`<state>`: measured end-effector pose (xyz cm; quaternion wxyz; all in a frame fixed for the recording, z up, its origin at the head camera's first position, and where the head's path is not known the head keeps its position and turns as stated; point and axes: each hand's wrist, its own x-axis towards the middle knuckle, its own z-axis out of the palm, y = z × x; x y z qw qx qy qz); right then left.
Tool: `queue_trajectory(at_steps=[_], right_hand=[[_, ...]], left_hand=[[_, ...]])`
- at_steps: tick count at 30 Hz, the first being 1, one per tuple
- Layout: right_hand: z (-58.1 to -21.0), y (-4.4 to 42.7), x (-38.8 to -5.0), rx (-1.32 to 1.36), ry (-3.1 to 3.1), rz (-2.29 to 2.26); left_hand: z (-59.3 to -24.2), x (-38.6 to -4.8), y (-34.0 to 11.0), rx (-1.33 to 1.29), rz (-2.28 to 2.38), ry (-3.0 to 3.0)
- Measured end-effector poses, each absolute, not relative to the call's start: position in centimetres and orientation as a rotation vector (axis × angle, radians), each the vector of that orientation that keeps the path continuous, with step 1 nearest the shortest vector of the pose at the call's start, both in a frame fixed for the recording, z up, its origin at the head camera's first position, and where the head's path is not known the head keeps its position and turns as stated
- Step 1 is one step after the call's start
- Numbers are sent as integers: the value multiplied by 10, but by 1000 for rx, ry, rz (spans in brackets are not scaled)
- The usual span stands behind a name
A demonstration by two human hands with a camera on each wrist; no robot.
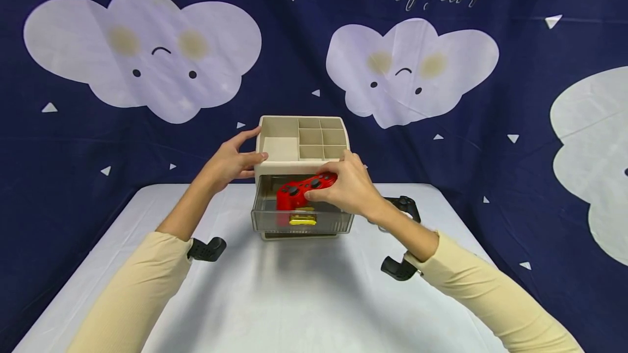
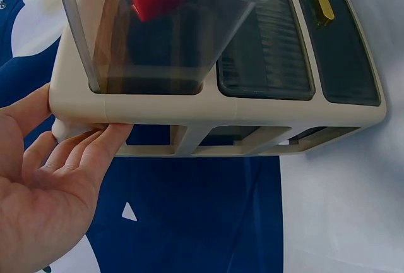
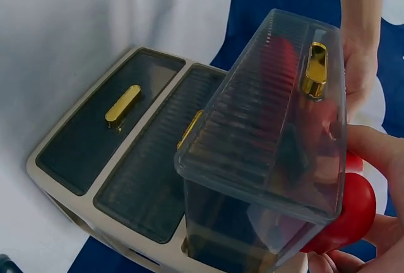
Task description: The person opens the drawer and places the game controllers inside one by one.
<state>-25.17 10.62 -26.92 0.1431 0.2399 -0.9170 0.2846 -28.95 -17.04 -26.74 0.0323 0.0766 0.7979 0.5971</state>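
A cream desktop organizer (image 1: 279, 168) with smoky clear drawers stands at the back of the table. Its top drawer (image 1: 265, 222) is pulled out, with a gold handle (image 1: 302, 220) on the front. My right hand (image 1: 350, 184) grips a red game controller (image 1: 294, 192) by one end, and the controller sits tilted over and partly inside that drawer. My left hand (image 1: 230, 161) holds the organizer's left side, thumb on the top edge. In the left wrist view, the fingers (image 2: 88, 153) press its side wall. The right wrist view shows the controller's red grip (image 3: 353, 213) beside the drawer's side.
A black game controller (image 1: 404, 207) lies on the white table (image 1: 304, 298) to the right of the organizer, partly behind my right forearm. Two lower drawers (image 3: 158, 178) are closed. Divided compartments (image 1: 321, 138) form the organizer's top. A dark blue cloud-patterned curtain (image 1: 294, 70) hangs behind.
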Motion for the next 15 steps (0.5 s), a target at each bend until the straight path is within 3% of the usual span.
queue_trajectory(at_steps=[15], right_hand=[[-275, 100, -253, 697, -2641, 721]], left_hand=[[-267, -289, -171, 227, 1838, 2451]])
